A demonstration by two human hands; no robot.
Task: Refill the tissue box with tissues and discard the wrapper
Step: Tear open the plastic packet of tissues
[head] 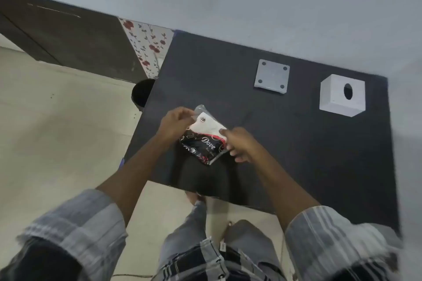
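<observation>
A tissue pack (205, 138) in a black, white and red plastic wrapper is held just above the dark table (296, 155), near its front left part. My left hand (174, 122) pinches the wrapper's clear top edge. My right hand (241, 143) grips the pack's right side. White tissues show through the upper half. A white cube tissue box (341, 96) with a dark oval hole on top stands at the back right. Its flat grey base plate (271, 76) with four round feet lies apart, to the box's left.
A black round bin (141, 94) stands on the floor by the table's left edge. A floral panel (148, 45) and dark wooden furniture (68, 36) lie beyond it. A pale wall runs behind the table. My legs are at the table's front edge.
</observation>
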